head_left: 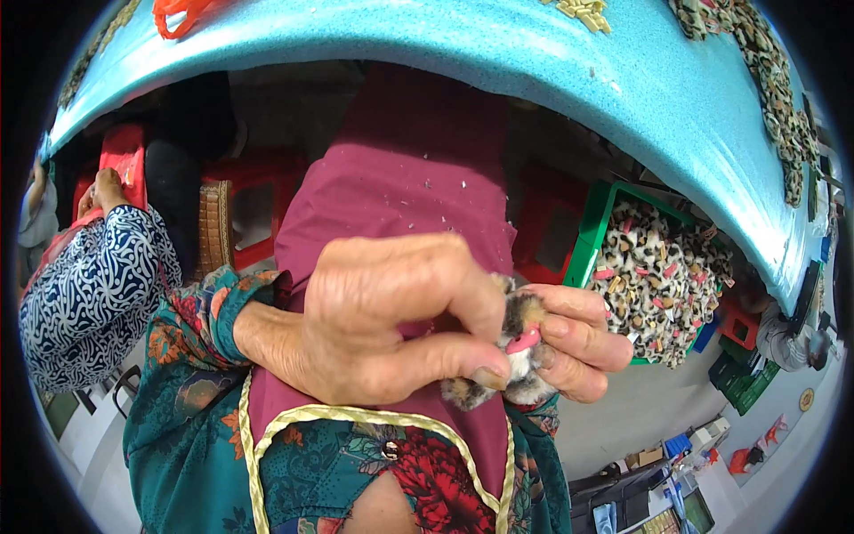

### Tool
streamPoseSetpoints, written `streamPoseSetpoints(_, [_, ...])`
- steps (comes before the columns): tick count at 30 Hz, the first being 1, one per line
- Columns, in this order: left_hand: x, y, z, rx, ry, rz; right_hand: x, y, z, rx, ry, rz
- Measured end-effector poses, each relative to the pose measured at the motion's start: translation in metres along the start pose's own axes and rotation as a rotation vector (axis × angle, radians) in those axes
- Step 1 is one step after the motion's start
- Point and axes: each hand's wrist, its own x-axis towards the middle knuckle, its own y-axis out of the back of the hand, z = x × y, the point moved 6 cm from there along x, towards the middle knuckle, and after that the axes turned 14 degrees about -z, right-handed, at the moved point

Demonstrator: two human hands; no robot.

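Note:
In front of my maroon apron (391, 196), both hands hold a small spotted plush toy (525, 311) in white, brown and black. A pink band or strip (523, 341) shows across its middle; its exact form is partly covered. My left hand (400, 316) is closed, with thumb and bent forefinger pinching at the plush toy beside the pink strip. My right hand (583, 343) grips the toy from the other side, its fingertips pressed against the fur. Between the fingers, much of the toy is hidden.
A green crate (592, 233) to the right is heaped with similar spotted plush pieces, some with pink bits. The blue-covered table (534, 67) curves ahead, bearing more plush (769, 98), tan pieces (583, 12) and an orange-red bag (178, 13). At left sits another person (102, 276) near red stools.

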Motion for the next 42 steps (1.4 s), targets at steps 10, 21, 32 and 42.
streamPoseSetpoints(10, [-0.002, -0.002, -0.025, -0.191, 0.415, -0.12, -0.001, -0.005, -0.004, 0.107, -0.126, -0.072])
streamPoseSetpoints(21, [-0.024, -0.001, -0.05, -0.484, 0.561, -0.123, 0.001, -0.018, 0.002, 0.272, -0.507, -0.203])
streamPoseSetpoints(32, [-0.025, 0.002, -0.048, -0.434, 0.563, -0.05, -0.011, -0.027, 0.003, 0.293, -0.582, -0.139])
streamPoseSetpoints(42, [-0.015, 0.012, -0.031, -0.024, 0.188, 0.018, -0.01, -0.026, 0.008, 0.264, -0.549, -0.066])
